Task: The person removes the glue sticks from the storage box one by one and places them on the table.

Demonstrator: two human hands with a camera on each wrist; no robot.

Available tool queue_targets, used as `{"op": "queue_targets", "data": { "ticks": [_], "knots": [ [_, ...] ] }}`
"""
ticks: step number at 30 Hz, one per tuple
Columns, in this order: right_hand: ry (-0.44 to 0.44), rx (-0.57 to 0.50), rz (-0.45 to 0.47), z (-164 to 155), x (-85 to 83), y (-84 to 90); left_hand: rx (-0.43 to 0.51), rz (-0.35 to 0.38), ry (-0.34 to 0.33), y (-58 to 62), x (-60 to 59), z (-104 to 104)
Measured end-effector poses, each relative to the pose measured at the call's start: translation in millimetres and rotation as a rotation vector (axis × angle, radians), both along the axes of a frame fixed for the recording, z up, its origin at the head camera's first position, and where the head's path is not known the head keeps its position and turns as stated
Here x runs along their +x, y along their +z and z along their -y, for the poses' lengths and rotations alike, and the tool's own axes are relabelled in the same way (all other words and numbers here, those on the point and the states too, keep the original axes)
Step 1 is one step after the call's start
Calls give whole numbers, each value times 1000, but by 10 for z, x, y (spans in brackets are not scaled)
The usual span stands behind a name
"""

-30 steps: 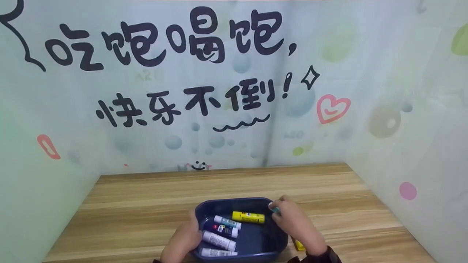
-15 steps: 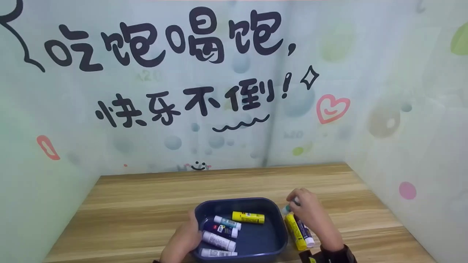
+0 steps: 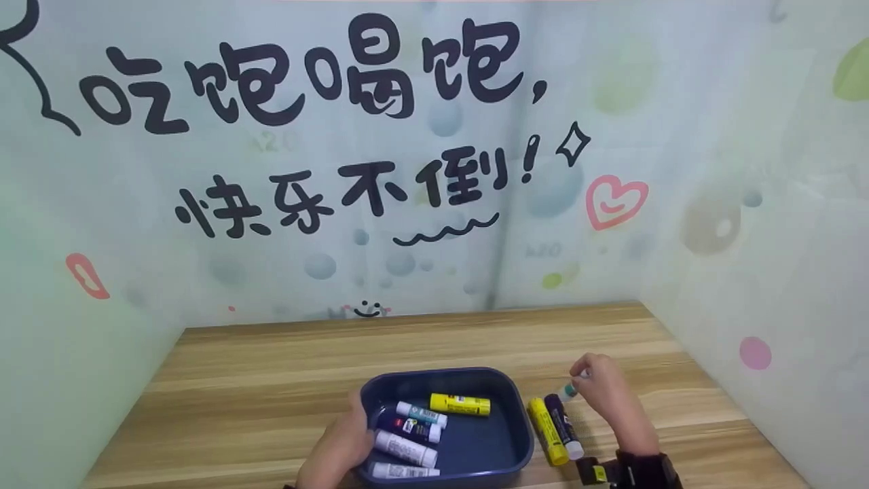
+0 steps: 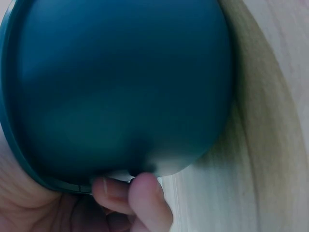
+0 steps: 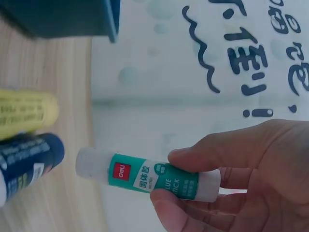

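A white-and-green glue stick (image 5: 130,175) is pinched between the thumb and fingers of my right hand (image 3: 606,394), just above the table, right of the bin. Below it, a yellow glue stick (image 3: 547,431) and a dark blue one (image 3: 564,426) lie side by side. My left hand (image 3: 343,435) grips the left side of the dark blue bin (image 3: 485,448); the left wrist view shows curled fingers (image 4: 149,195) against its wall. In the bin lie a yellow glue stick (image 3: 460,404), a teal-and-white one (image 3: 421,413), a dark blue one (image 3: 409,428) and white ones (image 3: 406,448).
The wood-grain table (image 3: 271,367) is enclosed by pale printed sheets (image 3: 434,272) at the back and both sides. The bin's right rim (image 3: 528,424) stands close to the yellow glue stick outside it.
My right hand has moved from above the bin's right rim further right with the green-and-white glue stick, uncovering the two glue sticks on the table. My left hand stays on the bin.
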State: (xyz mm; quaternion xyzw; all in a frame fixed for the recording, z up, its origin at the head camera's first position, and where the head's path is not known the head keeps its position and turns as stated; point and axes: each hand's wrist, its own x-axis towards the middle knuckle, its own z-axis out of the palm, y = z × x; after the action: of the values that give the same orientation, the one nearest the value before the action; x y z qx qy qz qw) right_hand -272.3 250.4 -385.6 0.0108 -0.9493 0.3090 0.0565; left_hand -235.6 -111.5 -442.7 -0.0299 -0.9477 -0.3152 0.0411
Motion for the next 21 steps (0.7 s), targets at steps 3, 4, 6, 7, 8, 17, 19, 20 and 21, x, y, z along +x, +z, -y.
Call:
{"op": "queue_targets", "data": {
  "ticks": [3, 4, 6, 7, 8, 17, 19, 20, 21],
  "knots": [
    [-36, -26, 49, -70, -30, -57, -4, 5, 0, 1, 2, -5],
    [-47, -34, 64, -88, -41, -79, -5, 6, 0, 1, 2, -5],
    [-60, -37, 85, -115, -63, -128, -8, 12, 0, 3, 3, -2],
    [-65, -33, 94, -124, -74, -155, -4, 12, 1, 2, 3, 2],
    [-66, -24, 102, -132, -83, -182, -1, 13, -1, -1, 3, 6],
    [-70, -39, 318, -153, -54, -340, 5, 33, -6, -8, -14, 16],
    [-70, -50, 386, -150, -41, -367, 1, 29, -6, -8, -17, 14],
    [-71, -49, 412, -146, -40, -380, 0, 29, -5, -8, -17, 12],
    [-74, -42, 436, -143, -40, -395, 0, 30, -3, -6, -16, 11]
  ]
}}
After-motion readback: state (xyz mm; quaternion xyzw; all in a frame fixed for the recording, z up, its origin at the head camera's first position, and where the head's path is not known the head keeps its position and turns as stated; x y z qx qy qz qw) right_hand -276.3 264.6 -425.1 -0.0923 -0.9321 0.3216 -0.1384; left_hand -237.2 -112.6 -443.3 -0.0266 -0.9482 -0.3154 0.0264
